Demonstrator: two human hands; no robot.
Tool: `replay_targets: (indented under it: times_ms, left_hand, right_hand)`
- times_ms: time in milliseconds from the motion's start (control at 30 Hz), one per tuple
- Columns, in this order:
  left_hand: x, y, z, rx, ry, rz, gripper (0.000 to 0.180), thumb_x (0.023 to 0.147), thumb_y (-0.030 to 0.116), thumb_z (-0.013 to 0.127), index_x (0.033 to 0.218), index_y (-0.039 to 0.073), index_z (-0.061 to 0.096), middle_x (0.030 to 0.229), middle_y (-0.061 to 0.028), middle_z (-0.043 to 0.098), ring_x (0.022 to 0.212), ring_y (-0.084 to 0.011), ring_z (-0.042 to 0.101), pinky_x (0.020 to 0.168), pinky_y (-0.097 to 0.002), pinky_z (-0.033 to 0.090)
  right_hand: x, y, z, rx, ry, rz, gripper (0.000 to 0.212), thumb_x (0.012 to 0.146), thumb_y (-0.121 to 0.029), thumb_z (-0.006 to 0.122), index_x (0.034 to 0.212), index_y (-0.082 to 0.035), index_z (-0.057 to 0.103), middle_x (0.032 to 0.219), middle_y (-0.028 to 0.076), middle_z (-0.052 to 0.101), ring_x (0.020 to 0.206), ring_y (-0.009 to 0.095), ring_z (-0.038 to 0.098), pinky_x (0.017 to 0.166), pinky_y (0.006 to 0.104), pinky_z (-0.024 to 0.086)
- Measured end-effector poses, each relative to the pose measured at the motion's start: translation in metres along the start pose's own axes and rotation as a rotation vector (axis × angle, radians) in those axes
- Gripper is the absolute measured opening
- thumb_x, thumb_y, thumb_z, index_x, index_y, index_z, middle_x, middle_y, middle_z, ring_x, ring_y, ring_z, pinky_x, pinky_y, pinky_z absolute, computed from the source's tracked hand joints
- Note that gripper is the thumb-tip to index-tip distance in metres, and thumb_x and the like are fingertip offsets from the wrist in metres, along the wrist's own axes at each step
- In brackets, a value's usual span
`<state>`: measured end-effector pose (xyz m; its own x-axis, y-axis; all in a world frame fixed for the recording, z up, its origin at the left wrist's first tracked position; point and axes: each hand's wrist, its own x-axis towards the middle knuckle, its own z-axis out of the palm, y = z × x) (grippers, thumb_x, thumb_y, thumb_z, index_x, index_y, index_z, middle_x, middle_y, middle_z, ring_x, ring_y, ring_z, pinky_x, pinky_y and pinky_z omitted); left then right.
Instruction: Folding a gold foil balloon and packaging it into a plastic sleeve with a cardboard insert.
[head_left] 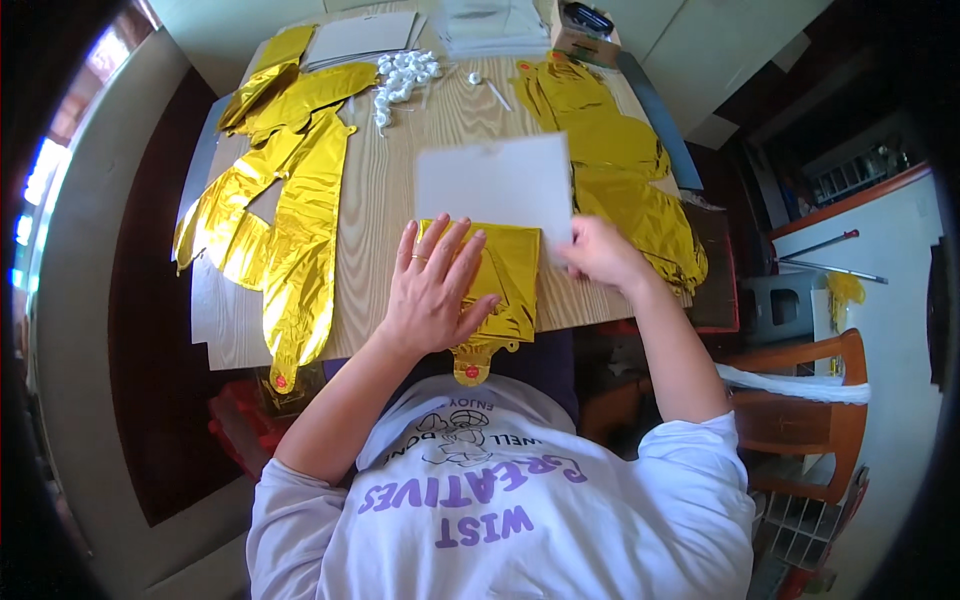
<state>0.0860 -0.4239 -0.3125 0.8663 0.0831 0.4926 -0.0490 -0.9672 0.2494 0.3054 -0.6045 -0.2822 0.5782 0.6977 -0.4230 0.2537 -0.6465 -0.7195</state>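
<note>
In front of me at the near edge of the table lies a gold foil balloon, folded into a flat square. Its tail, with a red mark, hangs over the edge toward my lap. Flat on top of it rests my left hand, fingers stretched and slightly apart. My right hand pinches the lower right edge of a white card. The card is a little blurred, and its lower part meets the far side of the folded foil; whether it lies over or under the foil there I cannot tell.
Gold foil balloons spread over the table's left side, and more gold balloons are piled on the right. Small white ribbon rolls sit at the back. Behind are stacked cards, clear bags and a box.
</note>
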Motion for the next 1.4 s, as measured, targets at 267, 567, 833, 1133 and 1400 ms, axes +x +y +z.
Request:
replay_targets:
  times_ms: [267, 567, 833, 1133, 1400]
  left_hand:
    - [0.002, -0.002, -0.010, -0.090, -0.025, -0.280, 0.060, 0.098, 0.043, 0.056, 0.142, 0.003, 0.050, 0.144, -0.0197, 0.051, 0.138, -0.0396, 0.043, 0.120, -0.0545, 0.023]
    - [-0.015, -0.057, -0.024, -0.078, -0.111, -0.276, 0.065, 0.095, 0.032, 0.062, 0.149, 0.002, 0.042, 0.146, -0.0209, 0.051, 0.140, -0.0373, 0.043, 0.120, -0.0500, 0.027]
    - [-0.009, -0.046, -0.029, -0.276, -0.060, -0.282, 0.069, 0.091, 0.036, 0.067, 0.147, 0.003, 0.045, 0.140, -0.0194, 0.052, 0.135, -0.0396, 0.046, 0.118, -0.0527, 0.030]
    - [-0.016, -0.034, -0.038, -0.239, -0.173, 0.243, 0.036, 0.078, 0.028, 0.080, 0.105, 0.008, 0.068, 0.110, -0.0092, 0.065, 0.112, -0.0294, 0.063, 0.105, -0.0488, 0.047]
    - [-0.013, -0.039, -0.041, -0.146, -0.127, 0.375, 0.029, 0.079, 0.018, 0.075, 0.100, 0.001, 0.066, 0.099, -0.0122, 0.068, 0.097, -0.0282, 0.071, 0.087, -0.0401, 0.058]
  right_hand:
    - [-0.023, -0.046, -0.004, -0.665, -0.055, -0.164, 0.028, 0.091, -0.028, 0.068, 0.088, -0.001, 0.069, 0.073, 0.016, 0.068, 0.063, 0.027, 0.066, 0.062, 0.0399, 0.051]
    - [0.002, -0.022, 0.046, -0.681, 0.225, -0.723, 0.044, 0.093, -0.016, 0.066, 0.135, -0.005, 0.059, 0.149, 0.014, 0.051, 0.138, 0.032, 0.047, 0.117, 0.0456, 0.034]
    - [0.050, -0.021, 0.046, -0.632, 0.197, -0.834, 0.044, 0.096, -0.013, 0.056, 0.140, -0.006, 0.057, 0.151, 0.011, 0.052, 0.142, 0.030, 0.044, 0.118, 0.0467, 0.031]
    - [0.049, -0.015, 0.053, -0.805, 0.341, -0.896, 0.046, 0.096, -0.014, 0.052, 0.141, -0.008, 0.057, 0.150, 0.008, 0.054, 0.135, 0.028, 0.048, 0.105, 0.0426, 0.038]
    - [0.050, -0.026, 0.048, -0.779, 0.307, -0.885, 0.046, 0.093, -0.016, 0.059, 0.139, -0.011, 0.060, 0.147, 0.008, 0.055, 0.129, 0.030, 0.050, 0.104, 0.0433, 0.040]
